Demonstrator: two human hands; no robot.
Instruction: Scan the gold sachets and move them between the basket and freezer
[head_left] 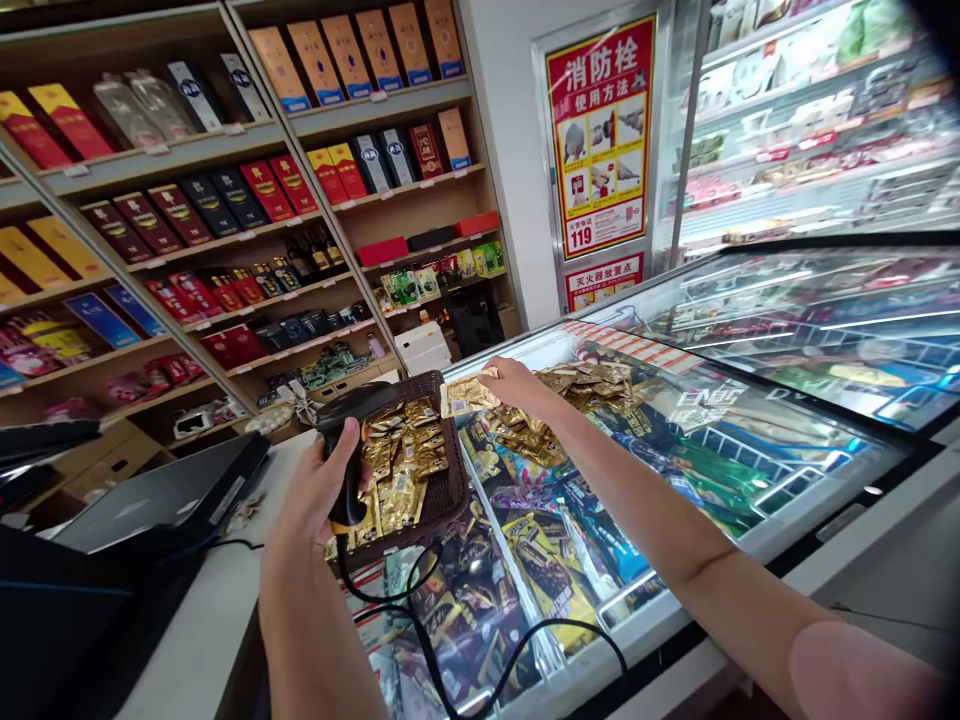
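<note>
In the head view, my left hand (319,480) wraps round the handle of a black barcode scanner (349,470), whose cable (390,598) trails down over the freezer glass. Pinched in my right hand (514,385) is a small gold foil packet (466,395), held just right of the brown woven basket (450,490). Many similar gold packets (401,460) lie in the basket, below and right of the scanner. A loose pile of gold packets (600,385) rests on the freezer top behind my right wrist, partly covered by it.
The glass-topped chest freezer (547,655) holds bagged and boxed frozen goods. At left a counter (199,610) carries a black-framed device (169,490). Shelves (247,235) of boxes and bottles line the back wall, beside a red fire-hydrant poster (600,140). A chilled display (810,130) stands at right.
</note>
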